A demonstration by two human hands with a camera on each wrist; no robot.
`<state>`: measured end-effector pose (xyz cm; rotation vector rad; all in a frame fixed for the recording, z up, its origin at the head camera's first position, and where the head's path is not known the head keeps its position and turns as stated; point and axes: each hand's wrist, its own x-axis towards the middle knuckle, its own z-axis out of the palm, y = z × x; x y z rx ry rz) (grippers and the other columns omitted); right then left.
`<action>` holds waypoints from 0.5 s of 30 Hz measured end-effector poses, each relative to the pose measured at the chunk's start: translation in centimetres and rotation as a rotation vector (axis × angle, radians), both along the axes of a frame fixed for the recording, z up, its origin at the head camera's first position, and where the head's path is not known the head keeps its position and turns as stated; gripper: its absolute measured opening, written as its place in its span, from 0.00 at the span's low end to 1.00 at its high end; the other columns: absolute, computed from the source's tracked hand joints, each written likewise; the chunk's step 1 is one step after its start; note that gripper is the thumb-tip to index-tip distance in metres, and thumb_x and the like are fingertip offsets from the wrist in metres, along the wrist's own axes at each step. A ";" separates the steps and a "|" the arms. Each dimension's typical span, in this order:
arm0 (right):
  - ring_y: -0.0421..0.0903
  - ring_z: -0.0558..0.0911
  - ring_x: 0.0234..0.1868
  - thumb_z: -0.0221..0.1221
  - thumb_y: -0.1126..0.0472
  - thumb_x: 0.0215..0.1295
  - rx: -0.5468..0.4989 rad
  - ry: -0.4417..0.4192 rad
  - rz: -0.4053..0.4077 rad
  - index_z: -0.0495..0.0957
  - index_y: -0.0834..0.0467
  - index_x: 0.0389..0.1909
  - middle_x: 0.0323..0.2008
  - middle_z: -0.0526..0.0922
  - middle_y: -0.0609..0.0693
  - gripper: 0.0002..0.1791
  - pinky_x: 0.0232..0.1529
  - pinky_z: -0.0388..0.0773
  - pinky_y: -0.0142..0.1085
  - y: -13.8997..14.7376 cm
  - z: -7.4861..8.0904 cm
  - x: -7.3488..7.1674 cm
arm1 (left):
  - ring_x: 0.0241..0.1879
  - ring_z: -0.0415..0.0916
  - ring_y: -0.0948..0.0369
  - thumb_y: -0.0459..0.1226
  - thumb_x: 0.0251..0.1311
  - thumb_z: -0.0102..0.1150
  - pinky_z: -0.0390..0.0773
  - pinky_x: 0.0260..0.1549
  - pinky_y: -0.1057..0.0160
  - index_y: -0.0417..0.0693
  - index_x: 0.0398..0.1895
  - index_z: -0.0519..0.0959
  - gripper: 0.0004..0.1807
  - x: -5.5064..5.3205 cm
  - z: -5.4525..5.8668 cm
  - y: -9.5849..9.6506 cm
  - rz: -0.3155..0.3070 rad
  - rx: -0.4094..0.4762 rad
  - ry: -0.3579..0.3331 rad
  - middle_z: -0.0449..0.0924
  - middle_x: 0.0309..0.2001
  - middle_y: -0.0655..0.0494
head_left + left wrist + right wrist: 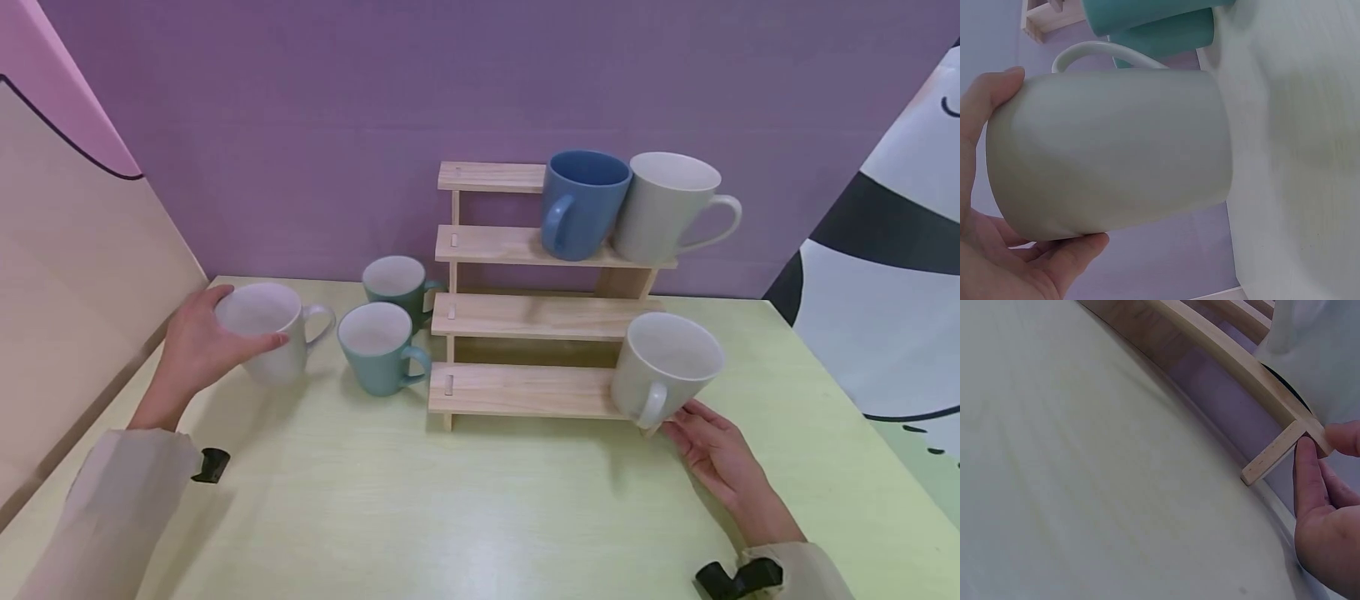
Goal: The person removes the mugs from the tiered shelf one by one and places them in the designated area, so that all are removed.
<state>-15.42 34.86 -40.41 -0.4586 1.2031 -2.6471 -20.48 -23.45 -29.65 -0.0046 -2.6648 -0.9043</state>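
Note:
My left hand [206, 337] grips a white mug [262, 321] round its rim and side, thumb in front, at the table's left. The mug's handle points right; in the left wrist view its pale side [1116, 150] fills the middle. I cannot tell whether its base touches the table. With my right hand [716, 454] I pinch the right end of the bottom shelf of a wooden tiered stand [517, 392]. The right wrist view has the thumb [1342, 437] and fingers at that shelf corner. Above them, another white mug [671, 358] stands on the bottom shelf's right end.
Two teal mugs with white insides, a front one [378, 358] and a rear one [396, 287], stand left of the stand. A blue mug [581, 208] and a white mug [667, 208] sit side by side on an upper shelf. A purple backdrop [300, 125] rises behind the table.

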 end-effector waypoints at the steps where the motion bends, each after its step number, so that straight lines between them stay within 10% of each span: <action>1: 0.45 0.83 0.51 0.34 0.76 0.72 -0.001 -0.001 0.000 0.79 0.64 0.52 0.51 0.83 0.52 0.24 0.54 0.77 0.34 0.0 0.0 0.0 | 0.51 0.65 0.38 0.49 0.43 0.72 0.68 0.43 0.43 0.27 0.61 0.63 0.48 -0.1 0.0 0.0 0.002 -0.001 -0.001 0.67 0.54 0.28; 15: 0.44 0.83 0.51 0.35 0.75 0.72 0.029 -0.017 -0.024 0.79 0.62 0.52 0.51 0.83 0.51 0.24 0.53 0.77 0.34 0.1 0.2 0.1 | 0.53 0.65 0.39 0.50 0.44 0.71 0.68 0.46 0.43 0.28 0.60 0.64 0.46 -2.2 -0.1 0.2 0.037 0.031 -0.028 0.68 0.54 0.30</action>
